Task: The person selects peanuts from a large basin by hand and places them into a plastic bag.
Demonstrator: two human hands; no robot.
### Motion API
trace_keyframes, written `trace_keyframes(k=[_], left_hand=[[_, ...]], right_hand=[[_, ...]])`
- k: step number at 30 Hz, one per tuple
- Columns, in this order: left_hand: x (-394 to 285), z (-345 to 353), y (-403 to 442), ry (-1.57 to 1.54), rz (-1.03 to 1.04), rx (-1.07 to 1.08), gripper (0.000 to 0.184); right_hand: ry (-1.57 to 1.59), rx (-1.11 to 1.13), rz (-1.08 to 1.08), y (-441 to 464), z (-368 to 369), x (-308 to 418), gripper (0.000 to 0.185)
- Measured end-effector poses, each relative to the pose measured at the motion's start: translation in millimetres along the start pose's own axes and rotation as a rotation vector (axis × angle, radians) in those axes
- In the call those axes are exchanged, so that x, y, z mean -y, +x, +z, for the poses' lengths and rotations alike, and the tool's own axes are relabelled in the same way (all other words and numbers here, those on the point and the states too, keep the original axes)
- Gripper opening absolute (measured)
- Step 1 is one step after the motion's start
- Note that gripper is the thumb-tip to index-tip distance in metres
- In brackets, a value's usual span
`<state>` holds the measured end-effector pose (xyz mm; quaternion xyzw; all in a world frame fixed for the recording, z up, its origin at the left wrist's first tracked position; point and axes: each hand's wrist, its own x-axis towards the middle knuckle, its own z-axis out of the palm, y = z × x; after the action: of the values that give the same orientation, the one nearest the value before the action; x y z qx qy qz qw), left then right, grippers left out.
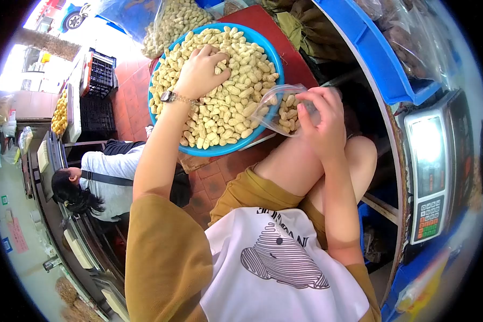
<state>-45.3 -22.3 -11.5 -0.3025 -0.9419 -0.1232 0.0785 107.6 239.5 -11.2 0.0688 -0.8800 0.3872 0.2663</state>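
A round blue basin (278, 63) heaped with unshelled peanuts (220, 118) sits in front of me. My left hand (203, 72), with a watch on the wrist, rests on the heap, its fingers curled over some peanuts near the middle. At the basin's right edge my right hand (323, 115) grips the rim of a clear plastic bag (276, 107), thumb and fingers together. Peanuts lie inside the bag, which overlaps the basin's rim and hangs above my leg.
A large clear bag of peanuts (172, 24) stands behind the basin. Blue trays (381, 64) and a scale (437, 166) are at the right. A person (104, 180) sits at the left, near black crates (99, 75).
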Motion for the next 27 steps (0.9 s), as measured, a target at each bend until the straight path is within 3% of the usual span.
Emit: trace_keyframes(k=[3, 10, 14, 17, 21, 25, 26, 27], left_hand=[[3, 1, 1, -0.063, -0.001, 0.002, 0.031], [10, 11, -2, -0.347, 0.068, -0.299, 0.010], [23, 14, 0, -0.555, -0.180, -0.466, 0.003], [14, -1, 1, -1.054, -0.506, -0.513, 0.004], [23, -3, -6, -1.673, -0.668, -0.633, 0.015], [8, -17, -27, -2.575, -0.503, -0.563, 0.016], [1, -19, -32, -2.675, -0.423, -0.521, 0.016], [-10, -23, -34, -2.708, -0.474, -0.507, 0.018]], right_hand=[[0.007, 0.022, 0.033, 0, -1, 1, 0.011], [-0.023, 0.028, 0.008, 0, 0, 3, 0.010], [-0.027, 0.035, 0.003, 1, -1, 3, 0.010], [-0.037, 0.040, 0.009, 1, 0, 3, 0.010], [-0.038, 0.058, 0.033, 2, 0, 5, 0.010], [-0.039, 0.081, 0.065, 2, -1, 6, 0.010], [-0.042, 0.083, 0.057, 2, -1, 6, 0.010], [-0.047, 0.087, 0.049, 3, -1, 6, 0.010]])
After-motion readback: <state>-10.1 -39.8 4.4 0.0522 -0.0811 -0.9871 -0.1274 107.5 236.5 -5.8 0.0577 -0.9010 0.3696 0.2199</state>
